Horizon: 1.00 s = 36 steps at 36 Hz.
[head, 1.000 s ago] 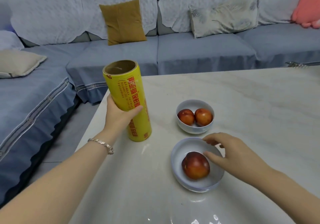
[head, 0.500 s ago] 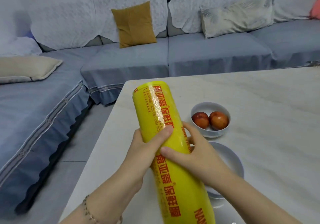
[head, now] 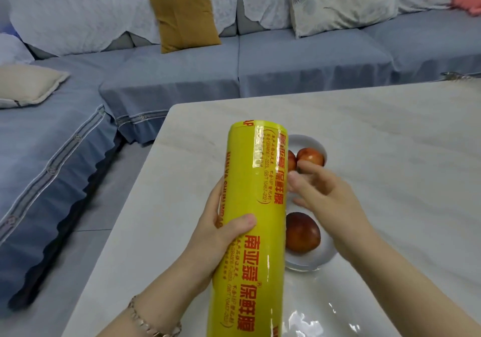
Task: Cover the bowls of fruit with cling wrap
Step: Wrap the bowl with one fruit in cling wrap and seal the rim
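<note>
Head view: left hand [head: 221, 230] clamps the yellow cling wrap roll [head: 255, 201] beside the near bowl [head: 312, 261]; blurred right hand [head: 325, 198] perhaps touches the roll, grip unclear.

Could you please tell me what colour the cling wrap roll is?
The cling wrap roll is yellow with orange-red lettering; head view.
</note>
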Each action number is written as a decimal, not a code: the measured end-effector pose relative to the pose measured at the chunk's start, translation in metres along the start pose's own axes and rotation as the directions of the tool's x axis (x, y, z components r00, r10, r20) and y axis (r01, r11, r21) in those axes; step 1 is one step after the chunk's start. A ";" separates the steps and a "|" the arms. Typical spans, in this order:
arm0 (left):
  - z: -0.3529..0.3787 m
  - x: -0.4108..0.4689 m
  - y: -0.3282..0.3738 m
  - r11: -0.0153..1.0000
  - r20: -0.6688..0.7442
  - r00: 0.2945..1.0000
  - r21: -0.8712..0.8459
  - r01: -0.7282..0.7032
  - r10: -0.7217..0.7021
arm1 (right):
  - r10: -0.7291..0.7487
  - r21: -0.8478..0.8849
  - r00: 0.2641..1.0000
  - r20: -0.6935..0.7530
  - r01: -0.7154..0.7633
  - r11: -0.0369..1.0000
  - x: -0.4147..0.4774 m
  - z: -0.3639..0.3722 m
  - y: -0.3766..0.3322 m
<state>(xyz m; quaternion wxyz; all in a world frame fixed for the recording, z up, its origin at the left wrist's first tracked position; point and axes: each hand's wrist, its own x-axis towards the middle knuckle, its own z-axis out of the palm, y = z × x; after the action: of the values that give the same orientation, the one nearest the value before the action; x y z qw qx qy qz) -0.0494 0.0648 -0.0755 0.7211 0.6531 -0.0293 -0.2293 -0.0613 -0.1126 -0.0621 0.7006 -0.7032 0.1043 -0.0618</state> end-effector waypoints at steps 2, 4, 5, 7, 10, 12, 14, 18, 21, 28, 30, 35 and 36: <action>-0.002 -0.002 -0.004 0.999 -0.005 1.000 0.033 -0.009 0.009 | -0.063 0.022 0.998 -0.005 0.063 0.998 0.005 0.002 -0.006; -0.004 -0.004 -0.007 0.997 -0.010 1.000 0.070 -0.015 0.016 | -0.117 0.013 0.993 -0.020 0.118 0.993 0.007 0.006 -0.009; -0.006 -0.005 -0.008 0.996 -0.010 1.000 0.086 -0.021 0.022 | -0.132 0.019 0.990 -0.043 0.133 0.991 0.007 0.008 -0.009; -0.008 -0.007 -0.009 0.994 -0.008 0.999 0.107 -0.035 0.036 | -0.143 0.038 0.985 -0.096 0.148 0.988 0.006 0.010 -0.006; -0.012 -0.008 -0.011 0.986 -0.011 0.998 0.155 -0.053 0.055 | -0.177 0.030 0.970 -0.164 0.184 0.982 0.005 0.011 -0.001; -0.013 -0.009 -0.012 0.983 -0.004 0.998 0.173 -0.068 0.070 | -0.199 0.001 0.962 -0.189 0.203 0.979 0.005 0.011 0.001; -0.014 -0.010 -0.013 0.980 0.006 0.997 0.183 -0.074 0.075 | -0.201 -0.002 0.964 -0.173 0.204 0.979 0.005 0.010 0.001; -0.019 -0.011 -0.015 0.977 0.032 0.997 0.198 -0.080 0.076 | -0.189 0.027 0.976 -0.104 0.193 0.981 0.005 0.005 -0.001; -0.021 -0.013 -0.013 0.975 0.051 0.996 0.209 -0.079 0.070 | -0.228 -0.033 0.969 -0.092 0.226 0.973 0.004 0.002 -0.001; -0.027 -0.017 -0.009 0.976 0.080 0.996 0.211 -0.056 0.040 | -0.275 -0.165 0.961 0.032 0.276 0.947 0.008 -0.003 0.003; -0.028 -0.018 -0.008 0.976 0.093 0.995 0.213 -0.044 0.025 | -0.277 -0.191 0.957 0.084 0.289 0.938 0.009 -0.004 0.003; -0.030 -0.019 -0.010 0.973 0.098 0.995 0.231 -0.017 -0.006 | -0.248 -0.231 0.956 0.156 0.280 0.932 0.012 -0.004 0.004; -0.030 -0.020 -0.011 0.971 0.090 0.996 0.237 -0.015 -0.006 | -0.244 -0.245 0.957 0.156 0.276 0.929 0.013 -0.004 0.006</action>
<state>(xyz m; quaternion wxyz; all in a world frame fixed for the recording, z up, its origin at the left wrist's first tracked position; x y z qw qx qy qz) -0.0600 0.0993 -0.0855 0.6363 0.7235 -0.0906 -0.2519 -0.0504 -0.1192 -0.0687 0.5913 -0.8003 -0.0258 -0.0964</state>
